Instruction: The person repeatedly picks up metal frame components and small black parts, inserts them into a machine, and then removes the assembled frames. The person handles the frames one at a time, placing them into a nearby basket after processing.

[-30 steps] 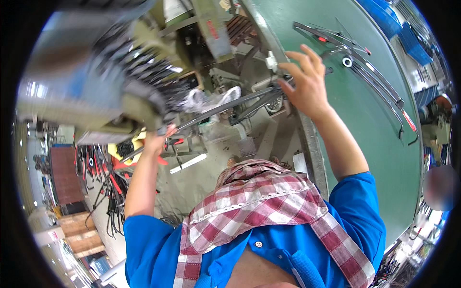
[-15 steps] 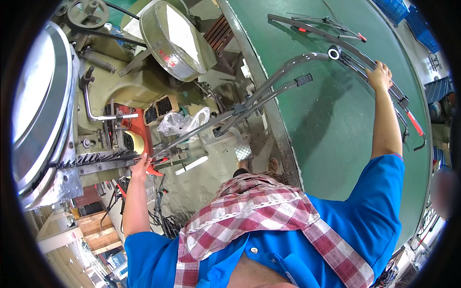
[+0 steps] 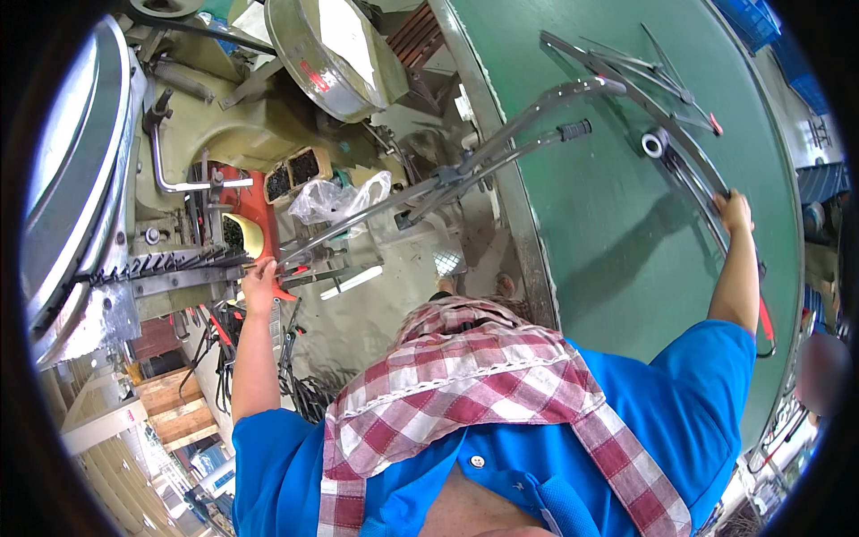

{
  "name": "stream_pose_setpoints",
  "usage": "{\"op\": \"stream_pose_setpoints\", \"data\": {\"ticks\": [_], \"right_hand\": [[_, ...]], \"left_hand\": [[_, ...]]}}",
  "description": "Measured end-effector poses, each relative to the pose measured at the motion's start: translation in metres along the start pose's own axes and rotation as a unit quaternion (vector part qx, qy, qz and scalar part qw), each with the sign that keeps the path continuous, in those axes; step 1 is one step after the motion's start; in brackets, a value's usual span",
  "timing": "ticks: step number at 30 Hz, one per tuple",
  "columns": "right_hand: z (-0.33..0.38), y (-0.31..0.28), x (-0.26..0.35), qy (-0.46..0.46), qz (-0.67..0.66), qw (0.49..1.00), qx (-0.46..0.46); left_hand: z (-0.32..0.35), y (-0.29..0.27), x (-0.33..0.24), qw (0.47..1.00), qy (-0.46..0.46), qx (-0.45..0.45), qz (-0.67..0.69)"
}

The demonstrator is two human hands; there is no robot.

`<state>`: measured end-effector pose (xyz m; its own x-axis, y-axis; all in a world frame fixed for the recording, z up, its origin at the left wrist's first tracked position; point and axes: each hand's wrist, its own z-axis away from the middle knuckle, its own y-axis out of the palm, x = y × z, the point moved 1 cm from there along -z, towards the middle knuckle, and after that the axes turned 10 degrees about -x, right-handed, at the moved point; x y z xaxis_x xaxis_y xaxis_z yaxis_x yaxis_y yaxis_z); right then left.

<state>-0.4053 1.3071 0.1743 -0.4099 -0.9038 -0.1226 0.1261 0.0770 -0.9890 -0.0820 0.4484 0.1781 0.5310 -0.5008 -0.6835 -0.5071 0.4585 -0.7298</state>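
Note:
A long grey metal tube frame (image 3: 510, 134) reaches from the machine's side over the table. One arm curves to a bare end; another ends in a dark ribbed grip (image 3: 575, 131). My left hand (image 3: 259, 279) is closed on its lower left end, beside the machine's row of dark pins (image 3: 179, 264). On the green table lies a second dark tube frame (image 3: 658, 101), with a white-faced round ring (image 3: 654, 143) apart from the curved arm's end. My right hand (image 3: 735, 213) grips this second frame; its fingers are partly hidden.
The olive machine (image 3: 219, 116) with a bare metal disc (image 3: 67, 152) fills the left. Next to it are boxes of small dark parts (image 3: 304, 166) and a clear plastic bag (image 3: 344, 204). Thin rods (image 3: 653, 67) lie at the table's far side. Blue crates (image 3: 747, 22) stand beyond.
My right hand has moved toward me and right with the second frame. The white-faced ring has come away from the curved tube end. My left hand has shifted only slightly.

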Motion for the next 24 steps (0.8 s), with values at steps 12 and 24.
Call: {"op": "stream_pose_setpoints", "data": {"ticks": [12,24], "right_hand": [[0.283,0.066,-0.075,0.133,-0.160,0.957,-0.203],[0.526,0.091,-0.128,0.121,-0.339,0.918,-0.164]], "left_hand": [[0.146,0.175,-0.140,0.915,0.333,0.226,-0.005],[0.355,0.353,-0.282,0.538,0.459,0.663,-0.245]]}}
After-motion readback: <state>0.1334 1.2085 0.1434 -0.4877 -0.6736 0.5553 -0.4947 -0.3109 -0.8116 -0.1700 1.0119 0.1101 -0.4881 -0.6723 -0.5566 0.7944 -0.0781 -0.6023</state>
